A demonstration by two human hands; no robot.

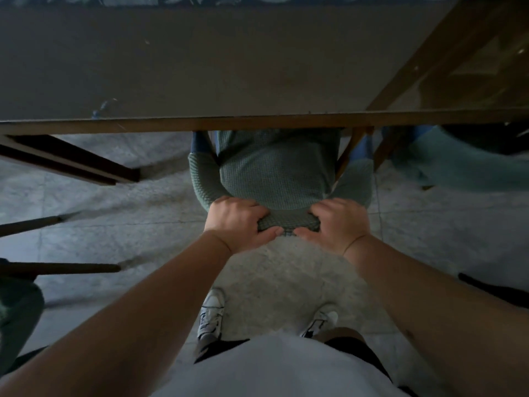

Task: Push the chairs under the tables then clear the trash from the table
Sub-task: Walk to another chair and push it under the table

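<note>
Table edge is running straight across, chair seat partly sliding in beneath it, backrest top sticking out toward the person. Open tiled floor is lying on the left of the chair; a wooden table leg is standing close on the right. Chair is showing green knit-textured upholstery with curved arms. Left hand and right hand are both clenching around the backrest top, thumbs underneath. Another green chair is sitting at far right
</note>
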